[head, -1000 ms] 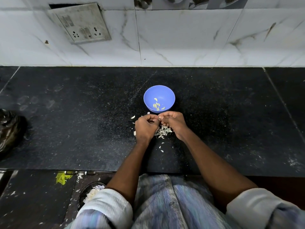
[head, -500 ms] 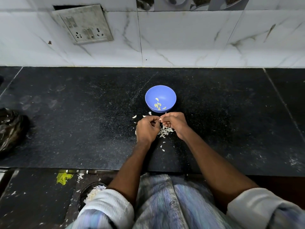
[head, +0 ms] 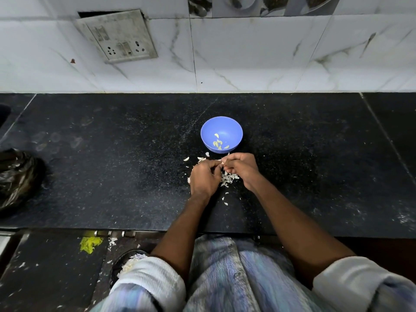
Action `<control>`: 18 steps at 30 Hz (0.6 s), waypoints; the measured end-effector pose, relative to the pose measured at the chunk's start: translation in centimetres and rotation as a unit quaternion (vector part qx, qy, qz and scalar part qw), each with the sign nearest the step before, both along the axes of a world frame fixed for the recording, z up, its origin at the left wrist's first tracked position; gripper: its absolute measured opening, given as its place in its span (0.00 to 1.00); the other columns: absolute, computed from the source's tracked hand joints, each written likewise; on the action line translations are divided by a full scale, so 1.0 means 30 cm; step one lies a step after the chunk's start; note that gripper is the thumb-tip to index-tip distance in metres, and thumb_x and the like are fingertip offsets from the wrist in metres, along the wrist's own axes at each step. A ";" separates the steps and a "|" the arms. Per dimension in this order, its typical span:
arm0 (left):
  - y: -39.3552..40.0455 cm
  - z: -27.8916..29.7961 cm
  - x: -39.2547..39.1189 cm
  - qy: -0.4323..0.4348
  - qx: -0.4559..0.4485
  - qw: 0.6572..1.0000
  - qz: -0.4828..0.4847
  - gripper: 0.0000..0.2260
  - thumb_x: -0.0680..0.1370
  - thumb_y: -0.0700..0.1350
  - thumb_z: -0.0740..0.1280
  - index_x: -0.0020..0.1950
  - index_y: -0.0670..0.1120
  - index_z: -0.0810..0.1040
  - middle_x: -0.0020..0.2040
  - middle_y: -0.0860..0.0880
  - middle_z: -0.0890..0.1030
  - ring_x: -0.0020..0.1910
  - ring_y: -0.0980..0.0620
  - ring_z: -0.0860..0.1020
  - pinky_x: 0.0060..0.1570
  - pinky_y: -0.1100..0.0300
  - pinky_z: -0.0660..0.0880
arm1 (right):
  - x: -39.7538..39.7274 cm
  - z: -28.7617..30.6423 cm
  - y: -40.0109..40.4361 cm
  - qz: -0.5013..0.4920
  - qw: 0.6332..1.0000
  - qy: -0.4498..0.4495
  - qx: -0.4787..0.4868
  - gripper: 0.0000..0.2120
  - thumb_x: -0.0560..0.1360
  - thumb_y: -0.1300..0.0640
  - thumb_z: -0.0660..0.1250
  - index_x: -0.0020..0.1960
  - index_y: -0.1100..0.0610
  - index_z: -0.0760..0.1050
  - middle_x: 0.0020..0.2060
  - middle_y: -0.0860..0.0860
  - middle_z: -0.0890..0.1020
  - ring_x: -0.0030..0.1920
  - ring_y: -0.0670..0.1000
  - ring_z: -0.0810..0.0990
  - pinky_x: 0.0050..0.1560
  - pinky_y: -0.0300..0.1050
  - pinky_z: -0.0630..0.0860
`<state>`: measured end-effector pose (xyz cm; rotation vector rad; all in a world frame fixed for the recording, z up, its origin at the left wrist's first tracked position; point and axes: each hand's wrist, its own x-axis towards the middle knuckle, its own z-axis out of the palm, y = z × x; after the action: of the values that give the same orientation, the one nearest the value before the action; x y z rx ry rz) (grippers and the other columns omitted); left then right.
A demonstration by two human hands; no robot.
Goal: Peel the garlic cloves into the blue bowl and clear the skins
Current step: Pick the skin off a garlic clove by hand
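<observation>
Both hands (head: pixel 221 171) still pinch one garlic clove (head: pixel 222 162), unmoved beside blue bowl (head: pixel 221 122).

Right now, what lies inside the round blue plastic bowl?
A few pale peeled garlic cloves lie low in the round blue plastic bowl, toward its near side. Nothing covers them.

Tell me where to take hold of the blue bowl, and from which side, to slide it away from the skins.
Grip the blue bowl at its far rim, coming from the wall side or from above. It stands upright and open. The left hand, right hand and the skins crowd its near side; the cloves lie low inside.
</observation>
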<state>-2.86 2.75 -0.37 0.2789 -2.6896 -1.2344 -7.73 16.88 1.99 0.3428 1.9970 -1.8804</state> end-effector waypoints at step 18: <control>-0.028 -0.015 -0.011 0.012 0.155 0.988 -0.019 0.04 0.77 0.47 0.77 0.48 0.49 0.90 0.34 0.47 0.86 0.31 0.54 0.78 0.36 0.46 0.82 | -0.026 0.021 0.010 0.055 0.996 0.002 0.073 0.04 0.75 0.70 0.71 0.46 0.65 0.84 0.32 0.55 0.85 0.33 0.48 0.81 0.36 0.40 0.78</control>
<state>-3.20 1.91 -0.83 0.2496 -2.4858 -1.6575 -8.50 17.19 2.62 0.2625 2.1168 -1.6737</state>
